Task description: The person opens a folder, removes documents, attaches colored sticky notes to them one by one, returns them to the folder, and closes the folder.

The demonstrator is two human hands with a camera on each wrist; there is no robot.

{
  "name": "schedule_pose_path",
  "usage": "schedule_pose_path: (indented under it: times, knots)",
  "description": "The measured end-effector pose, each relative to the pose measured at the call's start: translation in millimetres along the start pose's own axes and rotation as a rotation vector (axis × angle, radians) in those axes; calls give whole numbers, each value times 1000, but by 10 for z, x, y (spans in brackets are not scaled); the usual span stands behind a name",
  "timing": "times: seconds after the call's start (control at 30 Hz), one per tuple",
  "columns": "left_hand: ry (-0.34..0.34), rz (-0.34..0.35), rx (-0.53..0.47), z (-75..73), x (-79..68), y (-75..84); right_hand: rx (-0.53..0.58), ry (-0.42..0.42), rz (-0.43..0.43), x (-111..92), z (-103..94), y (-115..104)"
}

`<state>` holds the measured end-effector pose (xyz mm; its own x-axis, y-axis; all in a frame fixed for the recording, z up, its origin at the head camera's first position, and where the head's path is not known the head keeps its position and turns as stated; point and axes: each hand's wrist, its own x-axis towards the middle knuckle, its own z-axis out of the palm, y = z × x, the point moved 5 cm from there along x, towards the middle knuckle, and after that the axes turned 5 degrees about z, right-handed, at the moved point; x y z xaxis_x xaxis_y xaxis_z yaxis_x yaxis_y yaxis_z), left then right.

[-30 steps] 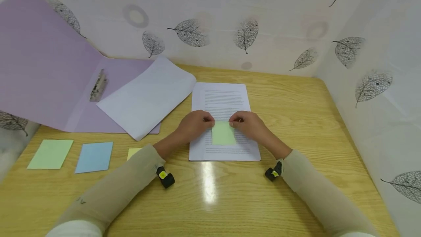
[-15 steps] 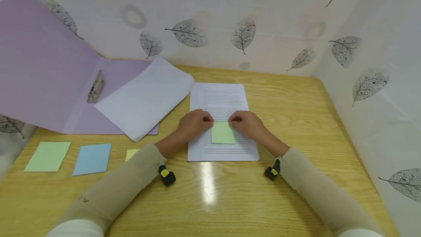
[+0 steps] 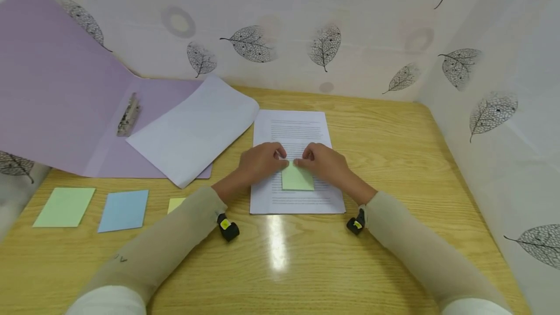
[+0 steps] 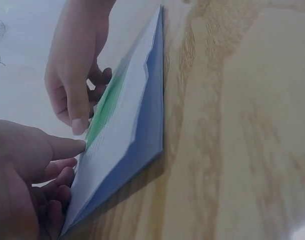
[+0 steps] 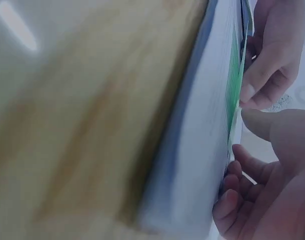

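Head view: the green note lay on printed sheets; the left hand and right hand touched its top edge, thumbs apart from index fingers. Left wrist view: left fingers curved loosely, gripping nothing. Right wrist view: right fingers did likewise.

we were in a paperwork spot, home or office we couldn't tell: printed pages lay under our left hand, a purple folder left of it, a wood-grain table beneath, leaf-patterned sheeting beyond.
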<state>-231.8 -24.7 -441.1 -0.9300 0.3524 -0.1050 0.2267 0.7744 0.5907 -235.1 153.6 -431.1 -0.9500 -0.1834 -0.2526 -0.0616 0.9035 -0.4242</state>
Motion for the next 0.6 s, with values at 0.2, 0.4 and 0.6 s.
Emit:
schedule_pose_path:
  times: [0.2,0.4,0.6]
  knots:
    - [2,-20,19,15,2,1,-48,-4,49,27,17,-72]
    - [25,3,-8,-34,-13,-22,-14,-19,45,-1,-57,-9]
    - [47,21,-97,-60,-7,-97,26,-23,53,-39,-168,172]
